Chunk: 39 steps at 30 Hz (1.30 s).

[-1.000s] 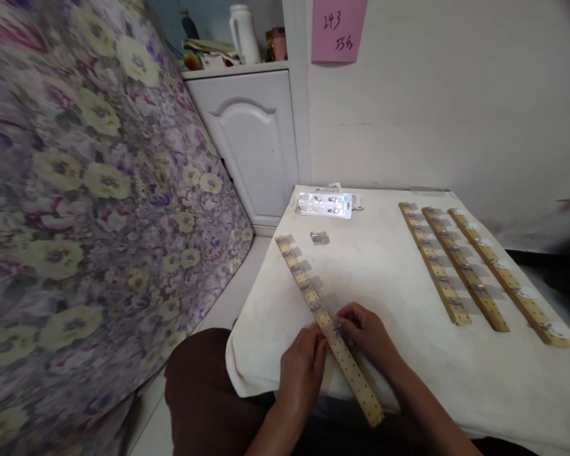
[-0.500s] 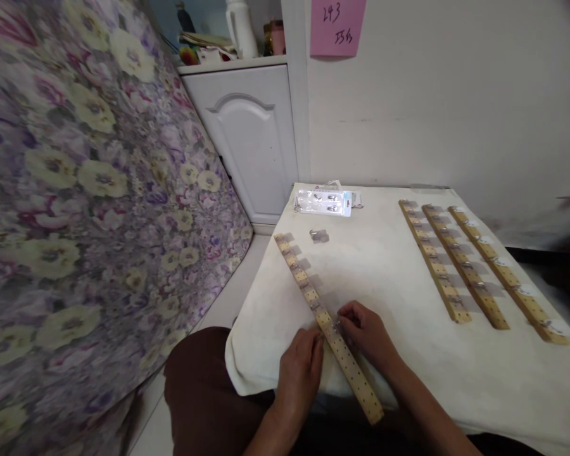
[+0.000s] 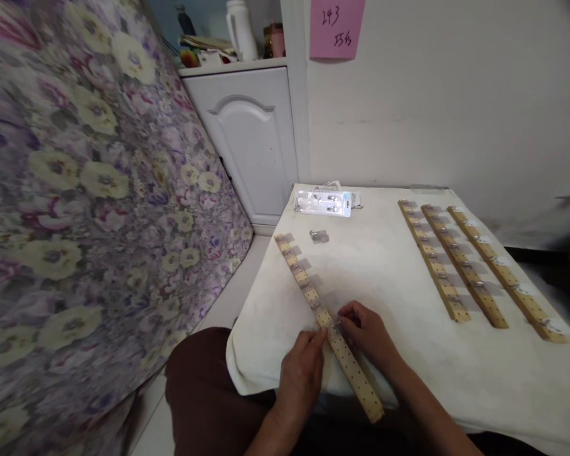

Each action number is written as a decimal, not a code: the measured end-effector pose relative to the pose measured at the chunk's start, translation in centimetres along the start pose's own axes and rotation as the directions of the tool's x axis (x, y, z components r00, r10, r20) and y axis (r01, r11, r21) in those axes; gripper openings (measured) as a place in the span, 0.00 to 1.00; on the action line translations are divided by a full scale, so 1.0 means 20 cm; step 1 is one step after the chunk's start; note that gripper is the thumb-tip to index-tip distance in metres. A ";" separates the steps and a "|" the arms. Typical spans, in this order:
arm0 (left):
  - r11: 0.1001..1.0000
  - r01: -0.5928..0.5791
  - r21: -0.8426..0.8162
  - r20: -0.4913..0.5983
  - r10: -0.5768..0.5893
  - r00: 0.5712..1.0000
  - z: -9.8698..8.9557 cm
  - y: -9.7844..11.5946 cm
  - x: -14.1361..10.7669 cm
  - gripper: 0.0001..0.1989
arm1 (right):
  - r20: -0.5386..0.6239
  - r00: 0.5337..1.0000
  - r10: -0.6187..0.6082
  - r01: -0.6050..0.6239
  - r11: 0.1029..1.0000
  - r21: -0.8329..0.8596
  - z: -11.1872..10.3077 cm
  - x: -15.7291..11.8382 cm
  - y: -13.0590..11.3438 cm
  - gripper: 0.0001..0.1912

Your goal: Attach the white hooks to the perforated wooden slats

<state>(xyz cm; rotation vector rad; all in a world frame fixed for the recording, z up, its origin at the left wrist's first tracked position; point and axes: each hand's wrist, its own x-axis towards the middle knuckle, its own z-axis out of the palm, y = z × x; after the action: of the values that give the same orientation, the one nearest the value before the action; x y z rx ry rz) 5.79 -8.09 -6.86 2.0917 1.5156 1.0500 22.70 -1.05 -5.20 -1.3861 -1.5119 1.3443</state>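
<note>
A long wooden strip [image 3: 353, 370] with rows of holes lies slantwise across the cloth, its near end reaching past the table's front edge. Small clear plastic pieces with shiny metal parts sit along its far half. My left hand [image 3: 303, 367] is closed, its fingertips pressed to the strip's left edge. On the other side, my right hand [image 3: 367, 330] pinches a small shiny metal-and-clear piece [image 3: 335, 327] against the strip; its exact kind is too small to tell. A loose clear piece [image 3: 319, 236] lies beyond the strip's far end.
Three similar strips, the nearest being a wooden strip [image 3: 434, 263], lie on the right with clear pieces attached. Blister packs [image 3: 322, 203] rest at the back of the white-covered table [image 3: 375, 253]. A floral curtain [image 3: 90, 190] hangs left; a white cabinet [image 3: 249, 139] stands behind.
My left fingertips have moved up slightly onto the strip's edge. My right hand stays in nearly the same place with its pinch.
</note>
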 end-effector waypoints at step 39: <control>0.952 -0.025 0.304 0.137 -0.018 0.990 -0.01 0.03 0.03 0.15 | -0.037 0.998 0.051 -0.050 0.999 0.016 0.02 0.00 0.00 0.03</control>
<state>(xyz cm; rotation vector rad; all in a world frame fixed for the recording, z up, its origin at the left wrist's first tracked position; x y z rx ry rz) 6.09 -7.78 -6.09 2.3165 1.6920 0.6874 22.32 -1.04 -5.21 -1.4409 -1.4486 1.3501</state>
